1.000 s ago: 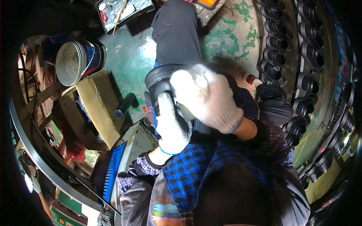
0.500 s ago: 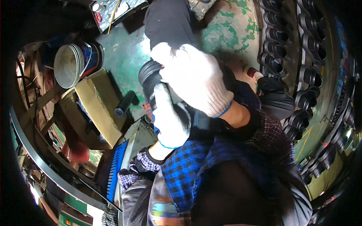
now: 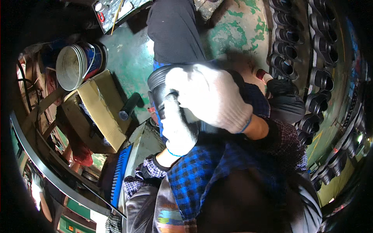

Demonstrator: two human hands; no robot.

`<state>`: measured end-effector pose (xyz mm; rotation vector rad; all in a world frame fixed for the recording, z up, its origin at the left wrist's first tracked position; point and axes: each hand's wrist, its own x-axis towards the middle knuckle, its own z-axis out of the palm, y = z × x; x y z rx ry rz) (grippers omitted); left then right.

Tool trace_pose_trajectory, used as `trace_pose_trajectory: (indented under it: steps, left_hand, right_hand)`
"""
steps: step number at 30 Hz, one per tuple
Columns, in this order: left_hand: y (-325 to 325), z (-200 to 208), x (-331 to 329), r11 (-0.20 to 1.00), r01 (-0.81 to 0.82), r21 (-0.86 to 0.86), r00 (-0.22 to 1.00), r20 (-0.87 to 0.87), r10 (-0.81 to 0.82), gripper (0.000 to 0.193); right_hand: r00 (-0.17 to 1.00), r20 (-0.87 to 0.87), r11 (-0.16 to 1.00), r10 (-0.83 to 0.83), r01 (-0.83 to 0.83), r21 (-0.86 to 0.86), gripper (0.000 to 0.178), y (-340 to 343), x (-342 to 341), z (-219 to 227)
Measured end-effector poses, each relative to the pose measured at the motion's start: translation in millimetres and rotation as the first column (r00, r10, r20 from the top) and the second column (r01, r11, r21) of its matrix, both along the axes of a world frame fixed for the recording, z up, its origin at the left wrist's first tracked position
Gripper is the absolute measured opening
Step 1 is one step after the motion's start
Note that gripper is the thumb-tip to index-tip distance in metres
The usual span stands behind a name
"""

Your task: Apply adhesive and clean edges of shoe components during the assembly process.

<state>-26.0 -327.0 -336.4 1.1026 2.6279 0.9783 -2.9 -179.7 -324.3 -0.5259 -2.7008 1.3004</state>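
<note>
A black leather shoe (image 3: 158, 80) lies over my lap, its rounded, ridged end pointing to the far left. My left hand (image 3: 178, 128), in a white knit glove with a blue cuff edge, grips the near side of the shoe, thumb lying along it. Across the top, my right hand (image 3: 213, 99), gloved the same way, has its fingers curled down onto the shoe close to the left thumb. Whether anything small sits between those right fingers is hidden. Both gloves cover much of the shoe's middle. Beneath it is blue-and-black checked cloth (image 3: 190, 165).
Rows of black shoes (image 3: 287, 50) stand on racks at the right. To the left are an open cardboard box (image 3: 105, 112), a tipped bucket (image 3: 72, 68) and a dark cylinder (image 3: 130, 106). Another person's gloved hand (image 3: 37, 184) shows at lower left.
Both hands and the shoe have shifted slightly right and nearer to me. More of the shoe's ridged end now shows. The right hand has slid right over the shoe.
</note>
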Motion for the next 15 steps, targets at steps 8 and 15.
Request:
trace_pose_trajectory:
  steps: [8,15]
  left_hand:
    - [-5.7,-16.6,7.1,0.996,-0.073,0.043,0.978,-0.192,0.08,0.058]
    - [-12.0,-10.1,6.9,1.0,0.02,-0.015,0.993,-0.116,-0.021,0.067]
  right_hand:
    - [0.962,0.166,0.761,-0.218,0.274,-0.588,0.023,19.9,5.9,14.3]
    - [1.0,0.009,0.998,0.02,-0.02,-0.055,0.023,4.5,-6.4,-0.6]
